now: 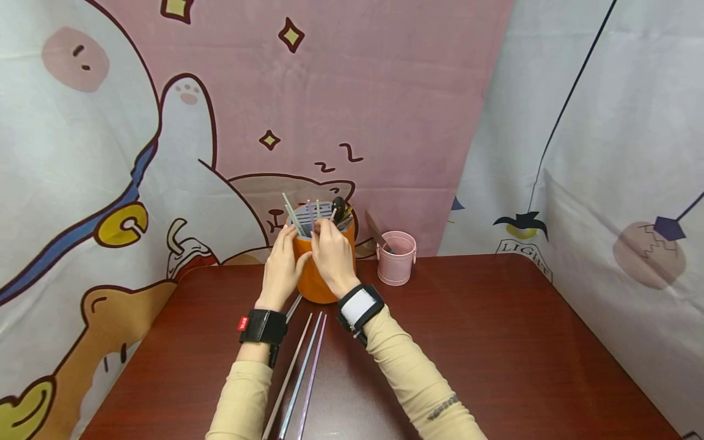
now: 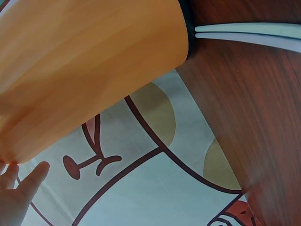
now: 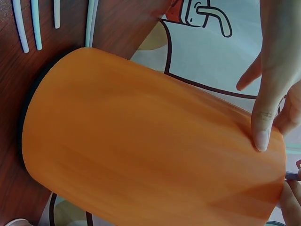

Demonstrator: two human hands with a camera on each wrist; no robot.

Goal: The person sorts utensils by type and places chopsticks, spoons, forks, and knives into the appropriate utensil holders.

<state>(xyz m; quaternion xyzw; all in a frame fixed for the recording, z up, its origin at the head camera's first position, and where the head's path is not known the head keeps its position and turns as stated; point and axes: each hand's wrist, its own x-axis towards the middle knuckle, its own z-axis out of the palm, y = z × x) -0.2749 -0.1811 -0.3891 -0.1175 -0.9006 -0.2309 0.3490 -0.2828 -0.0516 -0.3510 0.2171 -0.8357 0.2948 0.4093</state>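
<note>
In the head view an orange pen holder [image 1: 316, 278] stands near the table's back edge, packed with thin pale sticks [image 1: 294, 217] and other slim items. My left hand [image 1: 280, 266] is at its left side, fingers fairly straight up toward the rim. In the right wrist view the left thumb [image 3: 262, 134] presses its orange wall. My right hand [image 1: 333, 253] reaches over the front rim with bent fingers among the sticks. A dark thin piece [image 3: 292, 175] shows beside its fingertips; I cannot tell whether they pinch it.
Three long thin sticks [image 1: 311, 366] lie on the table [image 1: 495, 354] between my forearms. More pale sticks [image 2: 244, 30] lie by the holder's base. To the right stands a small pink bucket [image 1: 395, 269] with a brown item [image 1: 376, 231] leaning in it. Printed cloth hangs behind.
</note>
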